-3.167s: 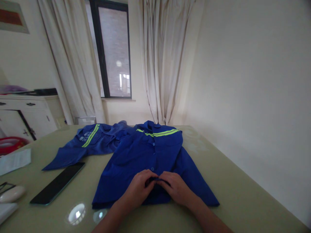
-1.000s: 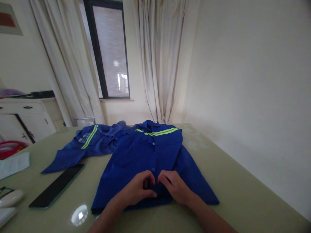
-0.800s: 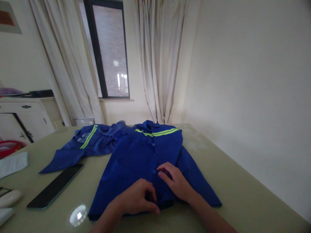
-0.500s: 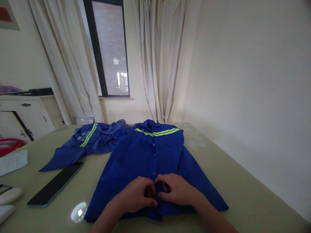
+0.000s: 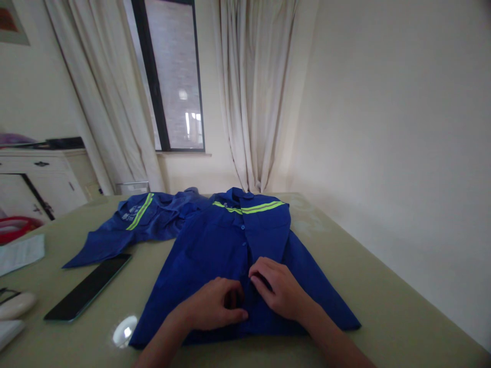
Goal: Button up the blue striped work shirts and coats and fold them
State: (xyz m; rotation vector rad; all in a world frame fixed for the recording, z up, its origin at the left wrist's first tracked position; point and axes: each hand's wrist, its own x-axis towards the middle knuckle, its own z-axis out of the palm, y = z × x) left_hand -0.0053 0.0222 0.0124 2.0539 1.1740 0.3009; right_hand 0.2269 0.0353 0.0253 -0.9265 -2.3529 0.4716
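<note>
A blue work jacket (image 5: 215,250) with a yellow-green reflective stripe across the chest lies front up on the table, its collar at the far end. My right hand (image 5: 278,287) pinches the edge of its front opening between thumb and fingers, below the visible buttons. Close by on the left, my left hand (image 5: 215,304) rests on the lower front near the hem. Its fingers are curled, with a gap to the thumb and nothing visible between them. The cloth beneath both hands is partly hidden.
A second blue garment (image 5: 153,217) lies crumpled at the back left of the greenish table (image 5: 383,286). Nearer are a dark tablet-like slab (image 5: 90,289), a paper sheet (image 5: 23,254) and a white mouse-shaped object (image 5: 17,306). A wall (image 5: 402,153) runs along the right.
My right hand has moved up and slightly right along the front opening, now covering the lower button. The hem's middle has drawn up a little. My left hand has barely moved.
</note>
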